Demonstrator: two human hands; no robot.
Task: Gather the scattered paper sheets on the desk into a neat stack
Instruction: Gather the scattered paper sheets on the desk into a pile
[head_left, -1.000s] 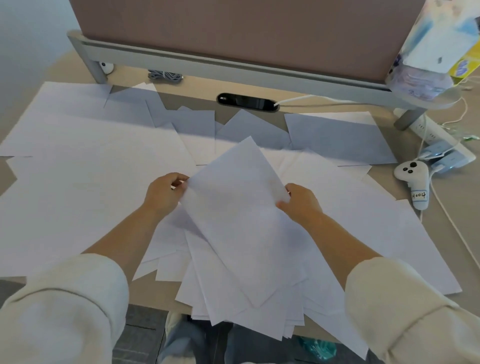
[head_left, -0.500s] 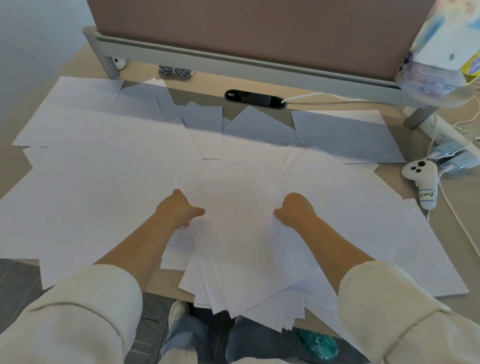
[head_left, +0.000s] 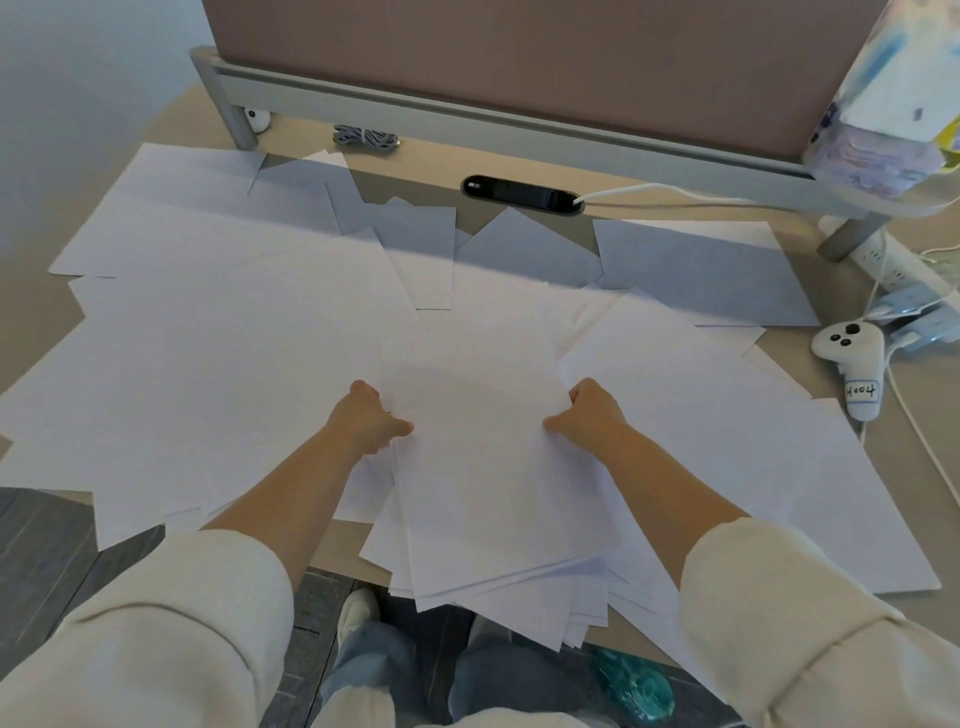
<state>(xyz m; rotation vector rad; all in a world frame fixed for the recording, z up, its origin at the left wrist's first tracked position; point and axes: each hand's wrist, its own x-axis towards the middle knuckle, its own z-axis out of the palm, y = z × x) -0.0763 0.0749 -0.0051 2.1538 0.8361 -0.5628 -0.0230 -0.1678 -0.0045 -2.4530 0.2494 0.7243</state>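
A rough stack of white paper sheets (head_left: 488, 499) lies at the desk's near edge, its corners fanned out and hanging over the edge. My left hand (head_left: 366, 418) grips the stack's left side, thumb on top. My right hand (head_left: 589, 415) grips its right side the same way. Many loose sheets (head_left: 223, 332) cover the desk to the left, more loose sheets (head_left: 727, 431) lie to the right, and several (head_left: 696, 270) lie in shadow at the back.
A brown partition on a grey rail (head_left: 519, 130) closes the desk's back. A black cable slot (head_left: 522, 193) sits below it. At the right lie a white controller (head_left: 852, 358), a power strip (head_left: 883, 265) and cords. A coiled grey cable (head_left: 366, 137) is back left.
The sheet that both hands held tilted up a second ago now lies flat on the stack. Both hands moved down to the stack's sides and hold it there.
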